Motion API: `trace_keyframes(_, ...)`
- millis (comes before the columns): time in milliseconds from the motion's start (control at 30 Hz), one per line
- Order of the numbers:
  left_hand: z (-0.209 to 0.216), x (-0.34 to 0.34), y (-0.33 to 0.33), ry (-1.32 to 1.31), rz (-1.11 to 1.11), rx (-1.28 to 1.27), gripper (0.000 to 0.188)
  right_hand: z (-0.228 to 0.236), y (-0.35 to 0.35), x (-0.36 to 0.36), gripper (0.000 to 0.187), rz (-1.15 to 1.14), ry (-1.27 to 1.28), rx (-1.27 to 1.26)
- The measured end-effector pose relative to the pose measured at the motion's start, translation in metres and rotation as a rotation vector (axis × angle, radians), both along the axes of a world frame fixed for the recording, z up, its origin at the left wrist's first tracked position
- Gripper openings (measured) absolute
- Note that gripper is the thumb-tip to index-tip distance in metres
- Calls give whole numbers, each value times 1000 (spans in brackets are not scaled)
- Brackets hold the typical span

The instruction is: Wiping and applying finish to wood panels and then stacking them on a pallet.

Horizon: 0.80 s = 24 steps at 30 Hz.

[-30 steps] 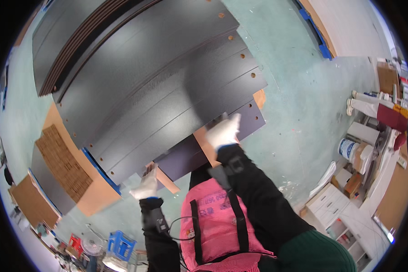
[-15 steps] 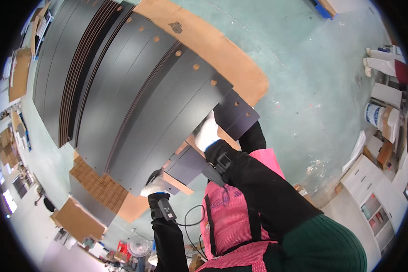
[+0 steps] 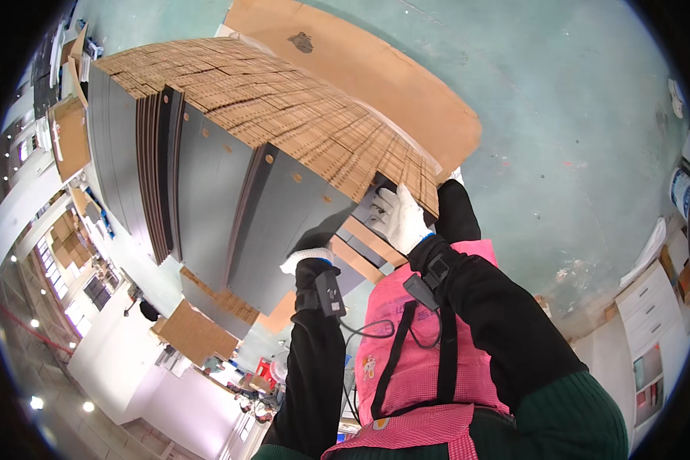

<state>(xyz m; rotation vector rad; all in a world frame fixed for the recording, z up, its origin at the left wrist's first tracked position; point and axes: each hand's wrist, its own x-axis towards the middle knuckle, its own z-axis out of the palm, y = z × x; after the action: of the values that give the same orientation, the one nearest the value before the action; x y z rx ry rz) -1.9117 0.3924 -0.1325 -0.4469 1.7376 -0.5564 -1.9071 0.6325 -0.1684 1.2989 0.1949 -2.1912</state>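
Note:
My left hand (image 3: 311, 259), in a white glove, is against the near edge of a dark grey panel (image 3: 280, 222). Its fingers are mostly hidden, so their grip does not show. To the right, my gloved right hand (image 3: 403, 220) has its fingers apart at the near right corner of the stack, beside the brown layered board edges (image 3: 307, 115); I see nothing held in it. Between the hands are light brown strips (image 3: 356, 257) and a dark panel surface. More grey panels (image 3: 207, 184) stretch away to the left, some with round tan spots near their ends.
A brown cardboard sheet (image 3: 345, 46) lies along the far side of the stack on the green floor (image 3: 560, 153). White drawers (image 3: 648, 303) stand at the right. Cardboard pieces (image 3: 195, 333) are at lower left. Black cables hang from the devices on my wrists.
The view has shifted, and the stack's brown layered edges now show along its far side. My right hand's fingers have come into sight, spread. My left hand remains at the panel's near edge.

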Motion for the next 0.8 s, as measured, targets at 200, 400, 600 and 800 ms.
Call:
trace_keyframes(200, 2, -8, 25, -121, -156, 102, 41, 32, -10, -78, 71, -172, -238, -73)
trace_keyframes(400, 28, -27, 23, -106, -81, 105, 44, 49, -11, -95, 61, -202, -331, -49)
trace_keyframes(600, 51, -60, 44, -111, 69, 245, 49, 45, -11, -98, 57, -153, -363, 14)
trace_keyframes(800, 37, -48, 36, -35, 137, 218, 46, 14, -16, -87, 60, -107, -296, -30)
